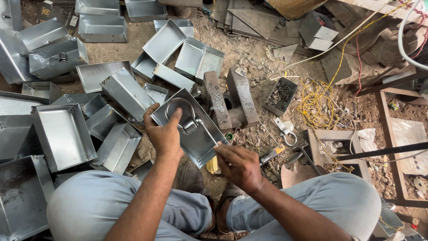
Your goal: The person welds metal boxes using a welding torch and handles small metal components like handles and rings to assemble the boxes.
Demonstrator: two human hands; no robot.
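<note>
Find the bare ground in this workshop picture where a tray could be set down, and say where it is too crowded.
Bare dirt lies between the far trays and the tilted tray. Stacked trays crowd the left; the anvil block, yellow cord and tools crowd the right.

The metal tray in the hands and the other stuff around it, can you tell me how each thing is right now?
Metal tray: tilted, open side up, held.
Wire handle: lying inside the tray, pressed by the thumb.
Left hand: gripping the tray's edge.
Right hand: closed on a thin rod at the tray's corner.
Small box: open, full of small metal bits.
Other trays: empty, piled loosely, many tipped.
Yellow string: tangled on the ground.
</note>
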